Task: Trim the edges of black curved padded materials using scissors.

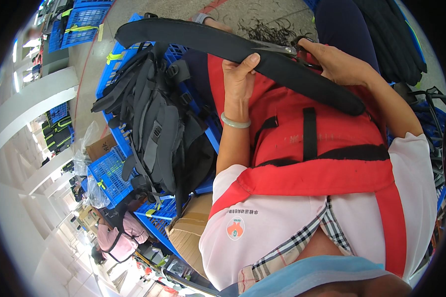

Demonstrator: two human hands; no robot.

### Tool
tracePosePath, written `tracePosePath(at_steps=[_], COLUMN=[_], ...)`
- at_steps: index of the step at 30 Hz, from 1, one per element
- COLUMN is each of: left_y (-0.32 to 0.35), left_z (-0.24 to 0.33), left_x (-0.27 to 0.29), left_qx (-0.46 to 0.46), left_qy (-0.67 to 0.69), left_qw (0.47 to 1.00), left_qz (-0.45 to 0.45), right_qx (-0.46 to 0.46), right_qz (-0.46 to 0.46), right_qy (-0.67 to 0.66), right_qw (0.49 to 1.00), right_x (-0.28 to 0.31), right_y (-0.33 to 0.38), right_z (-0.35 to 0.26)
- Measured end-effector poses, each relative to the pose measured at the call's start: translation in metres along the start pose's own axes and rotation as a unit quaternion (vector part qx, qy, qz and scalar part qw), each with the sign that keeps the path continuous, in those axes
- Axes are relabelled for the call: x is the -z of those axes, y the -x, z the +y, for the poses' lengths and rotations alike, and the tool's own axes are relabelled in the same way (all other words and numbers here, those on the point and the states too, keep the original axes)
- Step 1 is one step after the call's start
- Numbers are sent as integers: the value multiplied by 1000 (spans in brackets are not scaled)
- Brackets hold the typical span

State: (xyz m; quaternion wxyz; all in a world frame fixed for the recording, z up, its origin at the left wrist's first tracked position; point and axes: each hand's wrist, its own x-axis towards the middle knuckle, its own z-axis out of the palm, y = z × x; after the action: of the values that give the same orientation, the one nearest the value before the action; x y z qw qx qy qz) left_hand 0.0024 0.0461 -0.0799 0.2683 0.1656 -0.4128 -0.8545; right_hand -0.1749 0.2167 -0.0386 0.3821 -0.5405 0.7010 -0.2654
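Observation:
A long, curved black padded strap (277,67), like a backpack shoulder strap, lies slantwise across the space before my red apron (302,175). My left hand (240,74), with a pale bangle at the wrist, grips the strap near its middle, thumb on top. In my right hand (338,64) is a pair of scissors (285,49), fingers round the dark handles. The metal blades point left and lie along the strap's far edge, close to my left thumb. Whether the blades touch the strap cannot be made out.
On my left, black backpacks or harnesses (156,128) fill a blue plastic crate (105,81). Dark clippings (270,30) litter the floor ahead. More black padded pieces (394,42) are piled at the far right. A cardboard box (191,222) and a person in pink (121,235) appear lower left.

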Motion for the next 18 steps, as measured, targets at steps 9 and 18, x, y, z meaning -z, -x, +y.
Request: tracePosePath(at_steps=[9, 18], left_y=[4, -2], left_z=[-6, 4], left_x=[-1, 8], left_qx=[14, 27], left_qy=[17, 3], left_qw=[999, 1000], left_qz=[48, 4], right_qx=[15, 20], right_qz=[54, 2], right_qy=[49, -13], right_qw=[997, 1000], right_x=[-25, -11], right_y=[-9, -2], right_z=[19, 17])
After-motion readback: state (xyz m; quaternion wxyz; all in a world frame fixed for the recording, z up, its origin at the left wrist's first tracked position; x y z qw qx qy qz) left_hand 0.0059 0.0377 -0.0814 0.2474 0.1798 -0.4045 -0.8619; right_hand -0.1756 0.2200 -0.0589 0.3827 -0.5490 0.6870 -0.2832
